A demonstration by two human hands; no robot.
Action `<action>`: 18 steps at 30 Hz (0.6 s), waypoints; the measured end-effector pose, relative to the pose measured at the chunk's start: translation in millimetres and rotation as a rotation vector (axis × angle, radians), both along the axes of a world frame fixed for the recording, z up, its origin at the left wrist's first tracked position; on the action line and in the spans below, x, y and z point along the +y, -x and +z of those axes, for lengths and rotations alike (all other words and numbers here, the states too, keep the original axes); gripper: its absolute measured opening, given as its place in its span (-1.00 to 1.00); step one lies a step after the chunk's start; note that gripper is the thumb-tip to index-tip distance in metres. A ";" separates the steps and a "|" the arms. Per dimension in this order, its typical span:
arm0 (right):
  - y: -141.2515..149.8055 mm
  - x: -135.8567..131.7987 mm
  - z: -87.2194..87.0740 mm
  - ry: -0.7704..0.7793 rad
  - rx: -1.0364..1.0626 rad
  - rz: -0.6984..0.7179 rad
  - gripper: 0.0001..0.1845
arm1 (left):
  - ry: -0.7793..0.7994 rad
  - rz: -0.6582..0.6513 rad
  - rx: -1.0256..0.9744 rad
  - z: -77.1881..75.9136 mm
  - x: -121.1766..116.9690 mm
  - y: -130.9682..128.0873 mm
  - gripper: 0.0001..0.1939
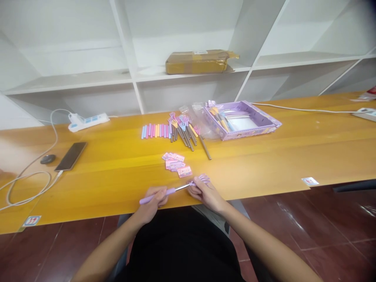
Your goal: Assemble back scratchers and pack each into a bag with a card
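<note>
My left hand (154, 201) is closed round the purple handle of a small telescopic back scratcher (176, 188) at the table's near edge. My right hand (204, 194) pinches the scratcher's metal stem near its purple claw head (202, 179). Just beyond lies a small pile of pink cards (175, 163). Farther back is a row of several pastel handles (155, 131) and a heap of scratchers with coloured claw heads (186, 131).
A purple open box (261, 117) with clear bags sits at the back right of the yellow table (264, 156). A phone (71, 155) on a cable, a power strip (88, 121) and a dark round object (47, 158) lie left. A cardboard parcel (199, 62) rests on the white shelf.
</note>
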State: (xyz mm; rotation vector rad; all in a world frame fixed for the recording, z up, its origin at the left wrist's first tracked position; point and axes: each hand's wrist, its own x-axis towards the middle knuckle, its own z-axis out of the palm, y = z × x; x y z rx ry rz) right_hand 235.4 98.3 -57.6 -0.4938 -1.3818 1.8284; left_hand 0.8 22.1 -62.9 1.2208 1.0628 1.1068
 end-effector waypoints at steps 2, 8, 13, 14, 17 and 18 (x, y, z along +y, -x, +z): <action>0.2 -0.3 5.2 -0.013 0.004 0.006 -0.24 | 0.000 0.009 0.013 3.2 -1.3 -1.3 -0.41; 4.8 -3.3 8.2 0.033 0.022 -0.005 -0.23 | 0.016 0.068 0.002 6.9 -1.6 -5.1 -0.41; 2.9 -1.8 14.5 0.093 0.041 -0.068 -0.21 | 0.020 0.092 -0.068 18.4 3.7 -5.8 -0.41; 0.1 -0.8 17.3 0.110 0.036 -0.086 -0.21 | 0.025 0.092 -0.099 22.5 4.2 -5.6 -0.41; -13.3 3.3 25.9 0.110 0.007 -0.120 -0.22 | 0.049 0.090 -0.169 33.7 3.7 -3.4 -0.41; -19.2 5.2 28.3 0.102 -0.002 -0.126 -0.22 | 0.056 0.091 -0.172 36.2 2.9 -1.5 -0.42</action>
